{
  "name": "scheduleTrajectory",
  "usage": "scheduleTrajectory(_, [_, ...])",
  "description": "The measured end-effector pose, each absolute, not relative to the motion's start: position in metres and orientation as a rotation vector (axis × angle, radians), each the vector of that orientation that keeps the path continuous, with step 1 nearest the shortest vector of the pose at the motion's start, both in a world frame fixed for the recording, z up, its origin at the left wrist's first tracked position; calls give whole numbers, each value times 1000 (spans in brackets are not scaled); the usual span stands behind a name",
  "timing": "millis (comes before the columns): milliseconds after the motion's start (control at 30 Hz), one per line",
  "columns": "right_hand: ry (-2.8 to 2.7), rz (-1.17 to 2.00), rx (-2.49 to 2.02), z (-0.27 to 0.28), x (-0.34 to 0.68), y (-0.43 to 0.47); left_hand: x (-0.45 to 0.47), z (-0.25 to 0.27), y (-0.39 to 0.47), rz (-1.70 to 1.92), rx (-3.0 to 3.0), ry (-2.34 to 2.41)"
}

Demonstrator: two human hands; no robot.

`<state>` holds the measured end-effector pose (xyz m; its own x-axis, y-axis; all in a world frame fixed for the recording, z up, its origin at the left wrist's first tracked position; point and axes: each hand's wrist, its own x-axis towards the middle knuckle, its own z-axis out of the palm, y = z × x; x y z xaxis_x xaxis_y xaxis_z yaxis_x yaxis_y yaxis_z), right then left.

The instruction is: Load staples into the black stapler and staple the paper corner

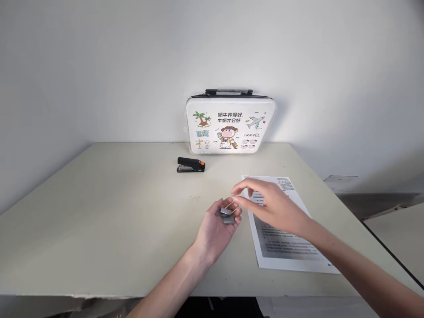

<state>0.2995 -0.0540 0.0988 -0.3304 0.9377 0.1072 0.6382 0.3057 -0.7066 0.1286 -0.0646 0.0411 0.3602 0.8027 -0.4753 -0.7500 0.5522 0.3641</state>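
Observation:
My left hand point(217, 229) is palm up with its fingers curled around small grey metallic pieces point(228, 219) that look like strips of staples. A shinier silver piece lies on top, and thin pale edges stick up beside it; their exact kind is too small to make out. Just above and to the right, my right hand point(273, 205) arches over with thumb and forefinger slightly apart. Its fingertips are close to the pale edges, and nothing is visibly gripped between them. A black stapler point(191, 165) with an orange patch rests farther back on the table.
A printed sheet of paper point(281, 263) lies under my right hand and forearm. At the back, a white case point(212, 106) with cartoon drawings and a black handle leans against the wall. The pale table point(99, 221) ends at a front edge near my forearms.

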Motion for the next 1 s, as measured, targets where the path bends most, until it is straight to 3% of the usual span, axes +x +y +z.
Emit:
scheduleTrajectory(267, [-2297, 414, -1669, -12, 357, -75, 67, 56, -113, 1091, 33, 723])
scheduleTrajectory(433, [-2556, 289, -1553, -65, 407, -99, 20, 59, -158, 1149, -2, 798])
scheduleTrajectory(600, [-2498, 287, -1421, -55, 407, -111, -35, 58, -223, 1231, -28, 902])
scheduleTrajectory(767, [-2548, 393, -1193, -23, 325, -150, -96, 57, -299, 1319, -16, 1074])
scheduleTrajectory(1000, [-2895, 900, -457, -1, 180, -229, -193, 24, -390, 1672, -302, 1409])
